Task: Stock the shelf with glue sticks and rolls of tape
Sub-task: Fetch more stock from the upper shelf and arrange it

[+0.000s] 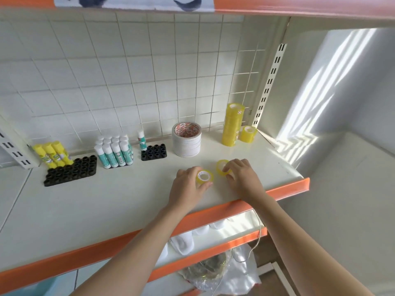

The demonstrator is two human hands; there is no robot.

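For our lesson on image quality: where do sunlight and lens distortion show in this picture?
Head view: striped sunlight falls on the right wall and the shelf corner; the orange shelf edge bows from wide-angle distortion; both hands cast soft shadows.

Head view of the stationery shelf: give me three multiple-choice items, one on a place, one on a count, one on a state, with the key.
1. Where does the tall stack of yellow clear-tape rolls stand?
A. back right of the white shelf
B. front left edge
C. on the lower shelf

2. How many yellow glue sticks stand in the large black plastic holder tray?
A. one
B. three
C. six

3. What is the left hand doing?
A. hanging idle
B. pressing flat on the shelf
C. gripping a small yellow tape roll

Key: 1 A, the stack stands near the slotted upright at the back right; 2 B, three yellow sticks show at the tray's rear; 3 C, fingers and thumb curl round the roll, while the right hand holds a second small yellow roll.
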